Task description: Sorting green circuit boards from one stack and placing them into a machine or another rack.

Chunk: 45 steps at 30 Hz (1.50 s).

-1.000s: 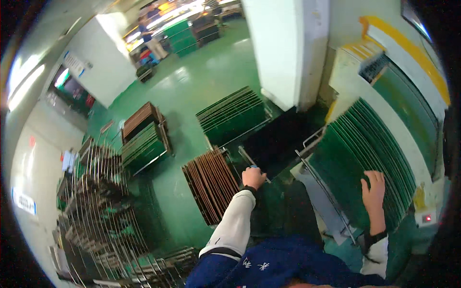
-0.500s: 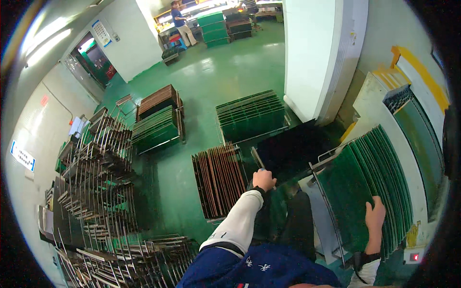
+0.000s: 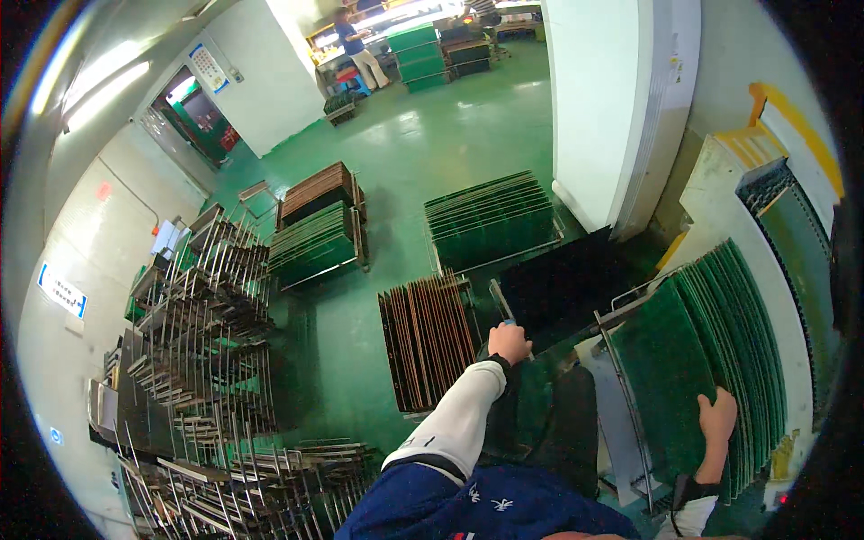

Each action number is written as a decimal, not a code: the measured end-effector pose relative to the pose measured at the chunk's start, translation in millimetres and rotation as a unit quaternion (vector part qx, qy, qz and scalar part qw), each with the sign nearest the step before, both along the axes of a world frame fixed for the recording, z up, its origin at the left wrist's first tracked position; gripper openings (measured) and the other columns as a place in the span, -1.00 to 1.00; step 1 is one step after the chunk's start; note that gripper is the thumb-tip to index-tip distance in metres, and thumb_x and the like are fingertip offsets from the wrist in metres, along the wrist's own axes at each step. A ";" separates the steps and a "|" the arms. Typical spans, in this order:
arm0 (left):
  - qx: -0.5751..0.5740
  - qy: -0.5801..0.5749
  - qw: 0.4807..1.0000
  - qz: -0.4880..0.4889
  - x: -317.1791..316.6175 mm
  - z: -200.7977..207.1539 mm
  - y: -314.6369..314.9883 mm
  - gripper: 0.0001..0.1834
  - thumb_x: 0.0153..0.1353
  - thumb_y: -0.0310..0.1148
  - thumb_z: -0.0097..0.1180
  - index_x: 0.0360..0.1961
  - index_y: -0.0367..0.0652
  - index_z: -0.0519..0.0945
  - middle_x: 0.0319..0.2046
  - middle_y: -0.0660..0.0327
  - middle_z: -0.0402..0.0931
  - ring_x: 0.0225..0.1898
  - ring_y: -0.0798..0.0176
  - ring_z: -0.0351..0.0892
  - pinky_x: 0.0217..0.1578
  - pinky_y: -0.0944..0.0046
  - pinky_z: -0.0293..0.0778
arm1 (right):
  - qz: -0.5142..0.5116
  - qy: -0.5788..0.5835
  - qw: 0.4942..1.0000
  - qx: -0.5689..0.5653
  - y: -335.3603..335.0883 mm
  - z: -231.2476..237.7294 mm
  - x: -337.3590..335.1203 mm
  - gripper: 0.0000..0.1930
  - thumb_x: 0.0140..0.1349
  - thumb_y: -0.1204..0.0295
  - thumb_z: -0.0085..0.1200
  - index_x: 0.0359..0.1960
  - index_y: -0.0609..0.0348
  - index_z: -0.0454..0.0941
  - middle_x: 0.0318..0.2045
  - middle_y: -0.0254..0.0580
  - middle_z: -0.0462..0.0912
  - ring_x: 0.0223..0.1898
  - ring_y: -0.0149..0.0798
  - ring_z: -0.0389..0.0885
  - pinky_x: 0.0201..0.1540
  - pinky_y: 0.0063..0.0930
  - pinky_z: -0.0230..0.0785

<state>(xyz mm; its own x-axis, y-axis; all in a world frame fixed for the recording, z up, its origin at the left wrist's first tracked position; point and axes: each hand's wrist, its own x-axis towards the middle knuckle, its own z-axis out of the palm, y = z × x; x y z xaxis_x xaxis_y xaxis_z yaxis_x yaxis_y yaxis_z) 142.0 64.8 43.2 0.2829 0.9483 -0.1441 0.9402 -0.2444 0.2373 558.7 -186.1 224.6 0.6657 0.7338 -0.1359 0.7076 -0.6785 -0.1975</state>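
green factory floor (image 3: 468,117) crowded with racks of circuit panels
left hand (image 3: 508,343) at frame centre is clenched around the edge of a dark panel (image 3: 562,283) leaning mid-right; right hand (image 3: 717,419), lower right, grasps the front green panel (image 3: 661,382) standing in a wire rack (image 3: 621,378); brown panels (image 3: 427,337) stand left of centre
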 end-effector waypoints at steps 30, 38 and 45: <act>-0.015 0.021 1.000 -0.005 5.4 3.0 2.0 -0.64 0.10 -0.01 0.26 -0.32 -0.08 0.77 -0.28 0.10 0.68 -0.06 0.00 0.61 -0.10 -0.02 0.49 | 0.012 -0.110 0.993 0.038 -3.8 -17.7 2.4 -0.48 0.14 0.20 0.31 0.05 0.30 0.57 -0.09 0.18 0.64 -0.02 0.18 0.59 0.06 -0.02 0.42; -0.009 0.012 1.000 -0.005 3.8 0.3 1.6 -0.64 0.10 -0.01 0.27 -0.34 -0.10 0.76 -0.28 0.08 0.68 -0.08 0.00 0.61 -0.11 -0.03 0.50 | 0.026 -0.103 0.994 0.039 -5.0 -17.4 3.6 -0.47 0.13 0.17 0.31 0.05 0.30 0.57 -0.13 0.17 0.65 -0.05 0.18 0.59 0.04 -0.02 0.42; -0.002 0.015 1.000 -0.007 5.5 1.4 0.4 -0.64 0.10 -0.01 0.27 -0.34 -0.09 0.76 -0.28 0.09 0.68 -0.08 0.00 0.61 -0.11 -0.02 0.49 | 0.016 -0.116 0.992 0.045 -2.5 -11.3 -2.4 -0.48 0.13 0.17 0.31 0.02 0.32 0.59 -0.16 0.18 0.66 -0.08 0.18 0.61 0.03 -0.03 0.44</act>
<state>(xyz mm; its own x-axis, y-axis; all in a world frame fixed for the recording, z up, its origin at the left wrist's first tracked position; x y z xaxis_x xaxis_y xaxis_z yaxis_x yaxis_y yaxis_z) 147.5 65.2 44.6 0.2906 0.9441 -0.1559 0.9438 -0.2560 0.2089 556.3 -188.6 213.3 0.6470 0.7578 0.0844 0.7625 -0.6414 -0.0854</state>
